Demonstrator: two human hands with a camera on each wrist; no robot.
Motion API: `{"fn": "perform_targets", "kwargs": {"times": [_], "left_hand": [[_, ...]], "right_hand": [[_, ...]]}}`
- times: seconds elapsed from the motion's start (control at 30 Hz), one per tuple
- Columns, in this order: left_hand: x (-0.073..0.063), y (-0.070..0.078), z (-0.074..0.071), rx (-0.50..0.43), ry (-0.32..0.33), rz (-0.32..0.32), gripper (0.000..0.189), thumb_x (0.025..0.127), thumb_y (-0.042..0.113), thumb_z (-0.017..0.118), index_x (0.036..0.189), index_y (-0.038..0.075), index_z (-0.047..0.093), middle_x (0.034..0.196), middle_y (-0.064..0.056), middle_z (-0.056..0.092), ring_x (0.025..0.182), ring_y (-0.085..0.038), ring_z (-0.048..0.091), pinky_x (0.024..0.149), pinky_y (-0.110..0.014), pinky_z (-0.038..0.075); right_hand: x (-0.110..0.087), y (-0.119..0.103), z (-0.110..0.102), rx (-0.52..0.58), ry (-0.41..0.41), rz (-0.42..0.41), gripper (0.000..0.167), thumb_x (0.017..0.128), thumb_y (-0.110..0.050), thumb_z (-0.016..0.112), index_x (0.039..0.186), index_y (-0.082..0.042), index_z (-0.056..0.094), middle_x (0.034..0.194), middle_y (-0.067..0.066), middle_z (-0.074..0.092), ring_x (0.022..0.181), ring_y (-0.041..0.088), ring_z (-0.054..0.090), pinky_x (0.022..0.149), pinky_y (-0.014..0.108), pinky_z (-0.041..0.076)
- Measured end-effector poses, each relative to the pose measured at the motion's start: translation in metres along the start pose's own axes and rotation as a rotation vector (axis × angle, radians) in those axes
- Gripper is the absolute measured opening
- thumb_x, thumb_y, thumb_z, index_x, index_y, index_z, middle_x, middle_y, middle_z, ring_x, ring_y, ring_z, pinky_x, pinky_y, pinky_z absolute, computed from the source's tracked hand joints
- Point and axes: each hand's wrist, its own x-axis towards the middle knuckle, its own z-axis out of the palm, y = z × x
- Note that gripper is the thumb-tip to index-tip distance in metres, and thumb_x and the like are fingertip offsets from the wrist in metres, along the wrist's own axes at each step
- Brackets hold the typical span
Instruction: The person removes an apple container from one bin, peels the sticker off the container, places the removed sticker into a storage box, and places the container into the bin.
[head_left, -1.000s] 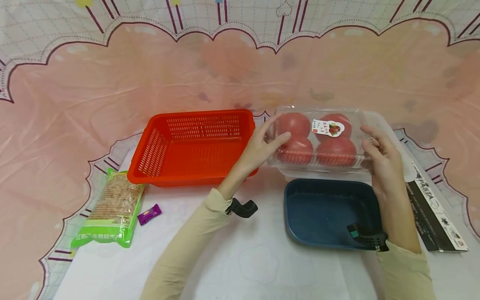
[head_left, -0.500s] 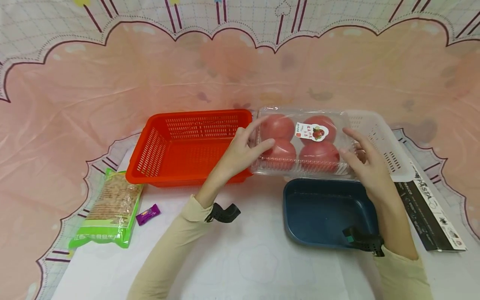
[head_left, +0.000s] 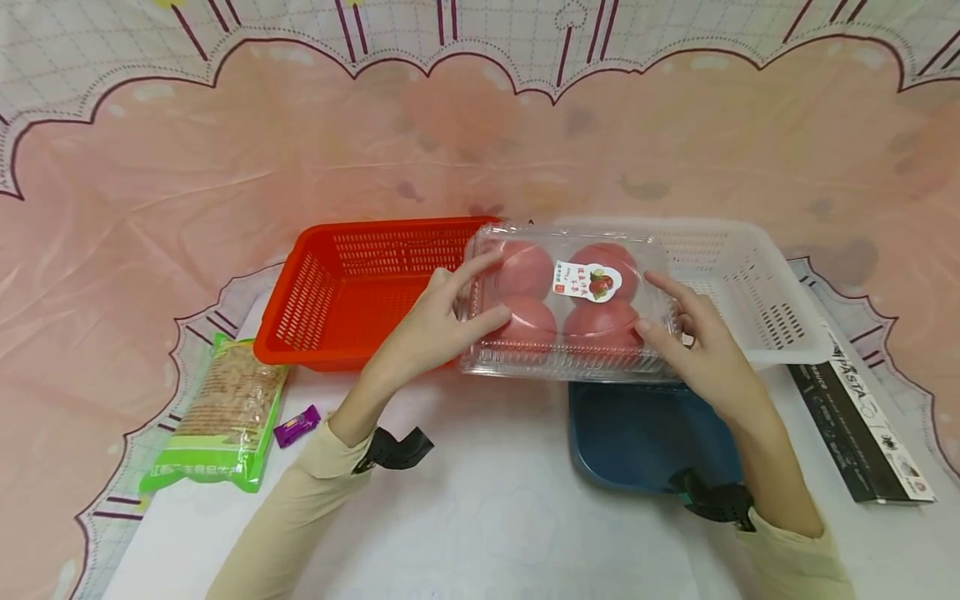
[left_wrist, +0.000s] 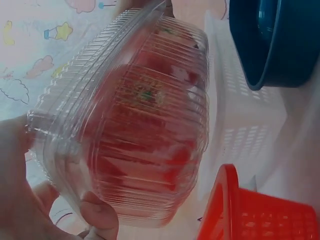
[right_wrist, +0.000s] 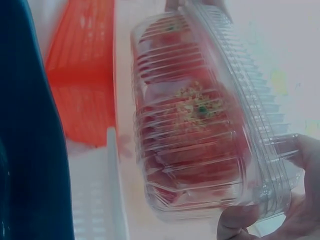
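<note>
A clear plastic box of apples (head_left: 558, 360) with a white label on its lid is held up by both hands at the middle of the head view. My left hand (head_left: 427, 333) grips its left end, thumb and fingers spread over the edge. The right end is gripped by my right hand (head_left: 701, 350). Under the box lie parts of the red basket (head_left: 292, 292), the white basket (head_left: 795, 325) and the dark blue tray (head_left: 652, 450). Through the ribbed side, the left wrist view shows a red apple (left_wrist: 150, 120). The right wrist view also shows the box (right_wrist: 195, 150) above the baskets.
On the left lie a green-edged food bag (head_left: 217, 408) and a small purple wrapped sweet (head_left: 297, 426). A black and white pasta box (head_left: 862, 425) lies at the right. White table surface (head_left: 510, 517) shows in front.
Both hands have carried the apple box left and a little nearer, from above the white basket to between the two baskets. More of the white basket now shows; the blue tray's back edge is covered.
</note>
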Motion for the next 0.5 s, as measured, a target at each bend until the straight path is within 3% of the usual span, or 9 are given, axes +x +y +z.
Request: {"fn": "perform_targets", "kwargs": {"times": [0.13,0.33,0.5], "left_hand": [[-0.016,-0.001,-0.011,0.048,-0.02,-0.037,0.066,0.085,0.05,0.065,0.144,0.044,0.037,0.101,-0.009,0.044,0.09,-0.023,0.044,0.063,-0.032,0.044],[-0.05,-0.01,-0.029,0.094,-0.039,-0.089,0.068,0.085,0.048,0.067,0.145,0.043,0.035,0.104,-0.009,0.044,0.095,-0.023,0.045,0.065,-0.029,0.05],[-0.079,-0.017,-0.039,0.153,-0.022,-0.107,0.068,0.086,0.047,0.067,0.145,0.043,0.035,0.098,-0.008,0.04,0.083,-0.022,0.041,0.057,-0.027,0.041]], "right_hand": [[-0.005,-0.01,0.01,-0.048,-0.015,-0.029,0.063,0.092,-0.019,0.063,0.15,-0.022,0.037,0.116,0.011,0.041,0.088,0.016,0.036,0.058,0.02,0.041],[-0.016,-0.027,0.032,-0.088,-0.066,-0.02,0.065,0.09,-0.022,0.067,0.149,-0.024,0.039,0.104,0.012,0.042,0.086,0.019,0.037,0.058,0.021,0.044],[-0.026,-0.036,0.052,-0.108,-0.096,-0.015,0.066,0.087,-0.027,0.072,0.146,-0.028,0.042,0.101,0.011,0.045,0.08,0.02,0.042,0.056,0.023,0.045]]}}
